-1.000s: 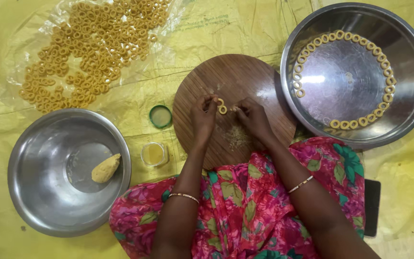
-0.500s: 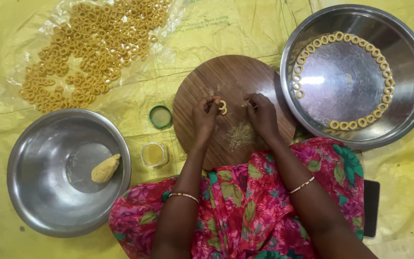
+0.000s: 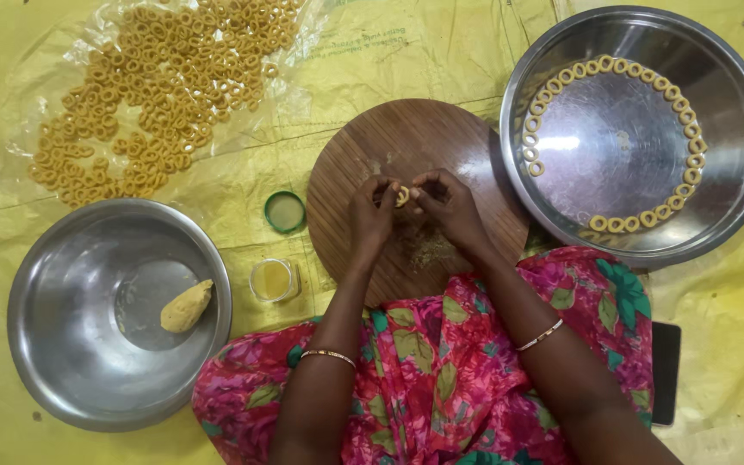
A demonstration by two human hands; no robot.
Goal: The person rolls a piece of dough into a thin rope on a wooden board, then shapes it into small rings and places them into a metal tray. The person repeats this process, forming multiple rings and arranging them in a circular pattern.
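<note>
Both hands over round wooden board (image 3: pixel 406 146): left hand (image 3: pixel 372 215) & right hand (image 3: pixel 449 207) pinch a small dough ring (image 3: pixel 402 196) btwn fingertips, just above board centre. Steel plate (image 3: pixel 734 198) w/ ring rows at right; dough lump (image 3: pixel 187 306) in steel bowl (image 3: pixel 53 344) at left.

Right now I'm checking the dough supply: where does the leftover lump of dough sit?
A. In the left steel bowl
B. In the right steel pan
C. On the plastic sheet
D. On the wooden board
A: the dough lump lies alone in the left steel bowl.
</note>
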